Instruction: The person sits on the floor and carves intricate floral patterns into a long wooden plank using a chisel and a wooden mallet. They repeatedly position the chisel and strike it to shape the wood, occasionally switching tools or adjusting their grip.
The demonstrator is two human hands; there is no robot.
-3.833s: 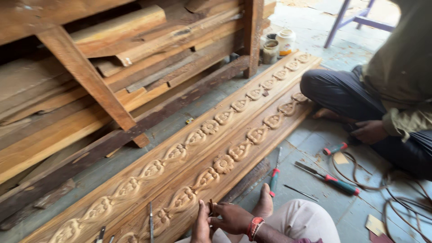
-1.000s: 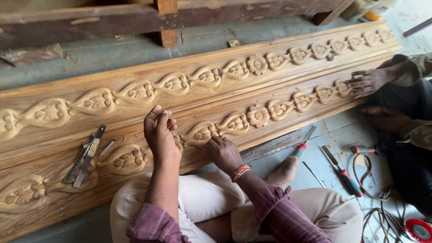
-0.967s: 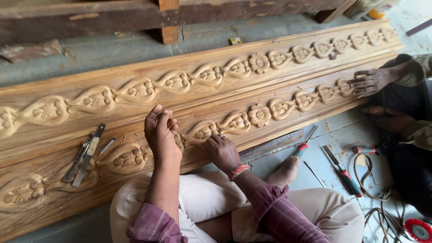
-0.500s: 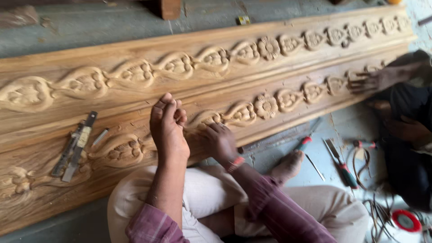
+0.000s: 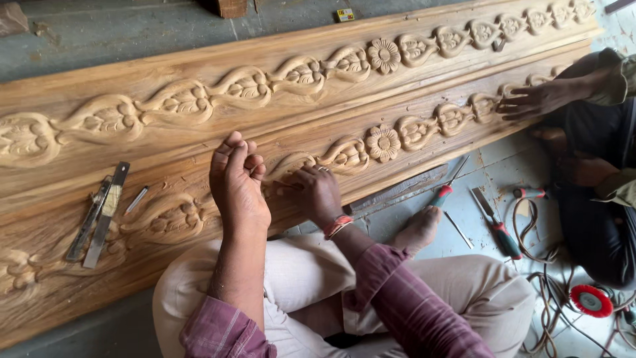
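The left hand (image 5: 237, 185) is raised, fingers curled together, what it grips hidden, above the long carved pale-wood panel (image 5: 318, 113). The right hand (image 5: 317, 193) pinches a thin tool against the panel's lower leaf band. Most motifs look fully carved; this one seems unfinished. Flat metal chisels (image 5: 99, 215) lie on the panel, left of the hands.

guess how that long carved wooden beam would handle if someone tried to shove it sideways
The carved beam is probably heavy and stiff: thick solid wood spanning the whole view. Lying flat on a broad face, it looks unlikely to roll or tip.
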